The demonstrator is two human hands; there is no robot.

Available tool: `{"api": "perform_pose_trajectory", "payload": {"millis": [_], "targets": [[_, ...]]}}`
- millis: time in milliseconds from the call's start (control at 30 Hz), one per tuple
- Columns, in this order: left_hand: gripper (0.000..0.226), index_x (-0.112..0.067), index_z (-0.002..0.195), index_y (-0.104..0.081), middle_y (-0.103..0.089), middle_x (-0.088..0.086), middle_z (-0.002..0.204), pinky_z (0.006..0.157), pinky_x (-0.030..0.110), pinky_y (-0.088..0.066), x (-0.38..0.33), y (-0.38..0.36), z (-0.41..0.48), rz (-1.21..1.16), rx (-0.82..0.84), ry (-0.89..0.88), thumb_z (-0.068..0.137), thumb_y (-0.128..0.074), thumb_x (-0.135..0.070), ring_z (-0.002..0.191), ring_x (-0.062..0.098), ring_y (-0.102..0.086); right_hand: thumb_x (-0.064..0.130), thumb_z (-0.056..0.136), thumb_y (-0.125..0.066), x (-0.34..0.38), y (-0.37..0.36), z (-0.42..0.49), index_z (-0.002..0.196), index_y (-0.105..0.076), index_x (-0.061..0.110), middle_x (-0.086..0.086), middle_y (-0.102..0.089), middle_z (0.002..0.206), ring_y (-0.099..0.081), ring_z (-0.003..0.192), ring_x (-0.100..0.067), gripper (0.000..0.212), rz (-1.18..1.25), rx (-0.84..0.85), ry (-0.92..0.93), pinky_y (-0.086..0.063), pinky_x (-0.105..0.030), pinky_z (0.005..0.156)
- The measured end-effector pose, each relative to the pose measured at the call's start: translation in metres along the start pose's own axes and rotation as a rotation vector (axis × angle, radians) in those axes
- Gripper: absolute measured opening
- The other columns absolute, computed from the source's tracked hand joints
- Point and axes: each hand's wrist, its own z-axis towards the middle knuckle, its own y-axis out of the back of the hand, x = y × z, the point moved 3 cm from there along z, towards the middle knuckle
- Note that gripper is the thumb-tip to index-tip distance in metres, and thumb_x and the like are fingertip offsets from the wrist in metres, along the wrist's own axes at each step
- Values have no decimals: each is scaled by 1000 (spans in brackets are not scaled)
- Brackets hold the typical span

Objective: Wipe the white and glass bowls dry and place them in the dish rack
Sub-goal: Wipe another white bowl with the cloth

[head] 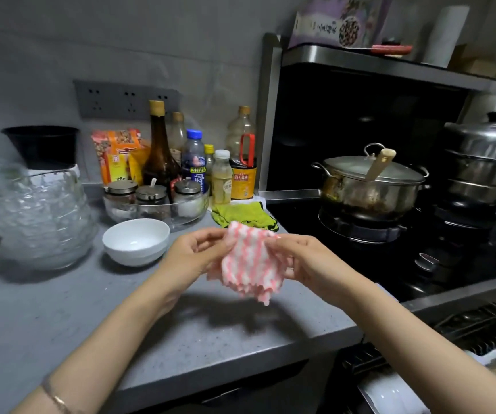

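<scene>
**One Striped Cloth Held in Two Hands, Bowls Standing on the Counter**

One cloth [249, 264], soft and nubbly, striped in pink and white, is held above the counter [61, 309] by two hands. Its upper left edge is pinched between the thumb and curled fingers of the left hand [194, 252]. Its right edge is gripped by the curled fingers of the right hand [297, 258]. The lower part hangs loose and crumpled between the two wrists.

The white bowls [136, 242] are set just to the left of the left hand, apart from it. They are round, smooth and glossy, and two appear to be nested, one inside the other. Farther left of the grip, well apart, a stack of clear glass bowls [37, 216] with a knobbly pressed pattern is seen; their number cannot be told. Neither is touched.

Beyond the grip, one crumpled green cloth [243, 216] lies flat on the speckled grey counter. To the left of it, three metal-lidded glass jars are kept in one shallow glass dish [157, 204], with a cluster of bottles behind.

To the right of the right hand and farther off, one lidded steel pot [372, 180] is set on a black hob, and one tiered steel steamer [482, 165] stands beside it.
</scene>
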Motion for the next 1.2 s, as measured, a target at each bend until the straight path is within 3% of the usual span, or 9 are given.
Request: {"api": "perform_pose_trajectory", "payload": {"millis": [100,167,300,400,467,633,867,1067,1200], "targets": [[14,-19,92,-70,-73,-11,74,56,8,-45,-24,10,1,106,18,-134,87,-63,-8,64,-4,-62,12,90,-61,9,-15,4,105,-65,4,-3,-71,84,-68,74,-12,18,33,169,-42,-56,-25,69],[12,-22,92,-71,-75,-11,81,65,10,-48,-39,13,3,196,101,-193,85,-65,-14,73,-3,-65,20,84,-64,11,-24,12,121,-59,5,-13,-69,112,-67,101,-27,40,-18,262,-75,-54,-38,88],[15,-29,97,-73,-74,-5,96,82,25,-51,-43,27,22,414,171,-212,84,-65,-29,91,9,-64,19,89,-57,1,-51,37,123,-57,8,-19,-63,124,-57,119,-39,36,71,374,-173,-43,-50,104],[15,-22,106,-66,-70,-2,103,80,22,-48,-34,61,40,512,4,-226,95,-57,-18,95,9,-61,12,94,-52,-20,-73,59,123,-57,-3,-24,-63,122,-64,104,-33,33,286,267,-307,-50,-41,97],[19,-19,114,-61,-66,-2,109,85,23,-43,-25,97,44,701,-122,-188,97,-53,-23,100,13,-60,11,94,-51,-31,-80,70,107,-65,-1,-16,-72,102,-71,82,-22,22,372,150,-371,-55,-32,83],[58,-33,113,-64,-61,-5,118,99,34,-42,9,168,30,1168,-7,56,76,-49,-75,111,16,-53,8,91,-55,-41,-89,85,104,-63,-1,-13,-74,84,-72,67,-20,17,468,75,-411,-59,-27,65],[31,-26,107,-65,-61,-7,115,97,28,-33,22,185,28,1584,57,-129,82,-70,-44,111,14,-49,11,89,-59,-45,-92,93,106,-63,-1,-13,-74,87,-72,69,-20,21,431,60,-407,-60,-27,65],[26,-21,96,-68,-61,-6,99,90,27,-33,22,182,33,1520,80,-226,84,-67,-44,100,14,-51,12,90,-58,-48,-85,90,113,-62,-4,-18,-73,96,-73,76,-24,28,432,6,-371,-59,-33,73],[8,-28,87,-66,-62,-12,86,80,31,-41,3,152,30,1042,96,-215,85,-69,-35,85,8,-54,31,90,-57,-34,-65,86,122,-60,2,-24,-66,113,-65,99,-35,44,442,-52,-204,-50,-49,96]]}}
